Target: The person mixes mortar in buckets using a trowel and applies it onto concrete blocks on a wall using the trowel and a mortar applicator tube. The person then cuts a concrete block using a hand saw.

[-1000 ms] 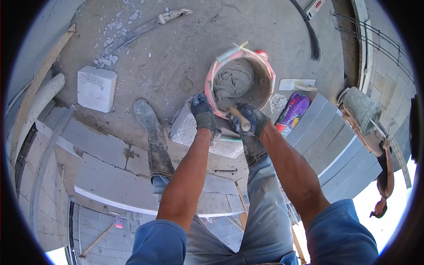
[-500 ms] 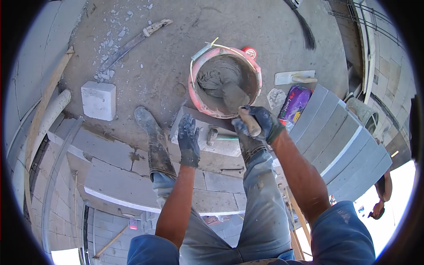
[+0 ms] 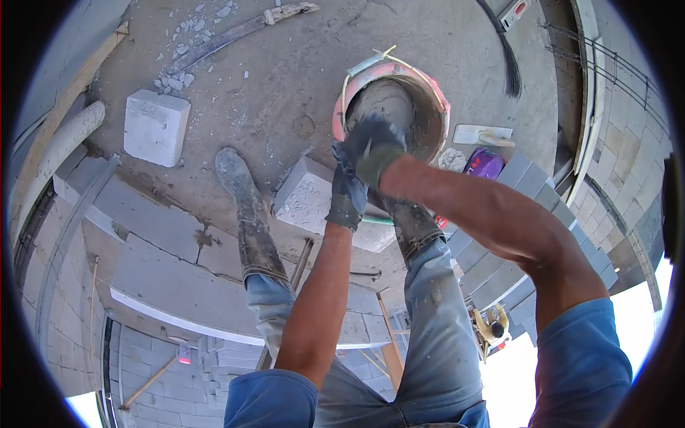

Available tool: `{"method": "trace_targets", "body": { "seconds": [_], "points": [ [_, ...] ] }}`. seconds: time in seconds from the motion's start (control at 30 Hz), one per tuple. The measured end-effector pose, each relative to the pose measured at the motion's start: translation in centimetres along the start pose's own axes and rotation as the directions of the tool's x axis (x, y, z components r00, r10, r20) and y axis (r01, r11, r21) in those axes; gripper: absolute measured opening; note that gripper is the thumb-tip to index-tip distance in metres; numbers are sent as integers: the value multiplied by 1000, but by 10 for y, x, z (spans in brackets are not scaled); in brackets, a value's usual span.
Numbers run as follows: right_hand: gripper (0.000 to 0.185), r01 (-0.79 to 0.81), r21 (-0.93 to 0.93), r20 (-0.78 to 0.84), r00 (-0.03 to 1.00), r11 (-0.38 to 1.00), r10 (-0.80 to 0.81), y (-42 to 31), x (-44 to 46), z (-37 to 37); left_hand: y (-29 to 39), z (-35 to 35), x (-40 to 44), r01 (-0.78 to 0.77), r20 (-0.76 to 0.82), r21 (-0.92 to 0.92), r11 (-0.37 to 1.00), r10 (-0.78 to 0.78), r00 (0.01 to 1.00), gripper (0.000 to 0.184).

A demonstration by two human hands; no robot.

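Observation:
A red-rimmed bucket (image 3: 441,107) of wet grey mortar (image 3: 385,100) stands on the concrete floor in front of me, looking slightly tilted. My gloved right hand (image 3: 377,139), smeared by motion, reaches over its near rim. The trowel it held a moment earlier is hidden beneath the hand. My gloved left hand (image 3: 348,182) is closed at the bucket's near left rim, its fingertips partly covered by the right hand. Just below the hands lies a pale block (image 3: 307,196) with a green-handled hammer (image 3: 378,220) partly showing on it.
Another white block (image 3: 155,128) sits at left. A plastering float (image 3: 484,135), a purple bag (image 3: 485,164) and stacked grey blocks (image 3: 510,207) are at right. A black brush (image 3: 508,64) lies farther back. Below, another person (image 3: 492,327) is visible beyond the wall edge.
My right hand has swung left over the bucket's near rim, covering the trowel. My left hand has moved from open air to the rim. The bucket has shifted slightly right; the view has shifted too.

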State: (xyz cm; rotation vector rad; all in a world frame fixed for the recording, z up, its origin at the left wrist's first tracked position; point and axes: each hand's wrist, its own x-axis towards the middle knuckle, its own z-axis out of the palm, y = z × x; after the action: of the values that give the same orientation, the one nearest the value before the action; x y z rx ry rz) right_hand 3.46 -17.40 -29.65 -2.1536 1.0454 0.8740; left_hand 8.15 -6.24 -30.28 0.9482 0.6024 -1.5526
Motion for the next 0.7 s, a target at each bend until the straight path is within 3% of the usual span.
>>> {"method": "trace_targets", "body": {
  "seconds": [0.03, 0.1, 0.13, 0.17, 0.23, 0.27, 0.33, 0.5, 0.57, 0.7],
  "points": [
    [40, 71, -61, -28, 997, 996, -73, -5, -18, 4, 3, -3, -3, -26, 120, 62, 998, 19, 993, 85],
    [41, -35, 146, -24, 999, 989, 39, 4, -46, -8, 2, -13, 6, 124, -105, -87, 988, -133, 986, 83],
    [44, 65, -128, -63, 995, 990, -74, 28, -53, 7, 8, -14, 8, 158, -173, -144, 977, -182, 968, 82],
    [48, 149, -392, -65, 980, 908, -189, 55, -59, 20, 18, -11, -1, 186, -192, -38, 982, -190, 963, 80],
    [49, 25, -576, -143, 981, 817, -131, 108, -70, 21, 35, -5, -11, 229, -235, 141, 963, -193, 953, 78],
    [49, 30, -573, -145, 980, 819, -138, 118, -75, 14, 29, -12, -4, 224, -240, 143, 964, -185, 953, 78],
    [48, 53, -385, -79, 993, 921, -90, 125, -88, 0, 11, -33, 16, 186, -82, 62, 981, -181, 980, 62],
    [45, 120, -75, -81, 989, 990, -126, 139, -73, 40, -3, 4, 12, 87, -264, 95, 992, -59, 963, 61],
    [29, 34, 214, 27, 999, 976, -40, 134, -61, 53, -7, 18, 9, 100, -276, 99, 990, -69, 959, 61],
    [31, 93, 400, 36, 992, 912, -117, 146, -58, 41, -10, 31, 10, -5, -205, 223, 975, 52, 977, 59]
  ]
}}
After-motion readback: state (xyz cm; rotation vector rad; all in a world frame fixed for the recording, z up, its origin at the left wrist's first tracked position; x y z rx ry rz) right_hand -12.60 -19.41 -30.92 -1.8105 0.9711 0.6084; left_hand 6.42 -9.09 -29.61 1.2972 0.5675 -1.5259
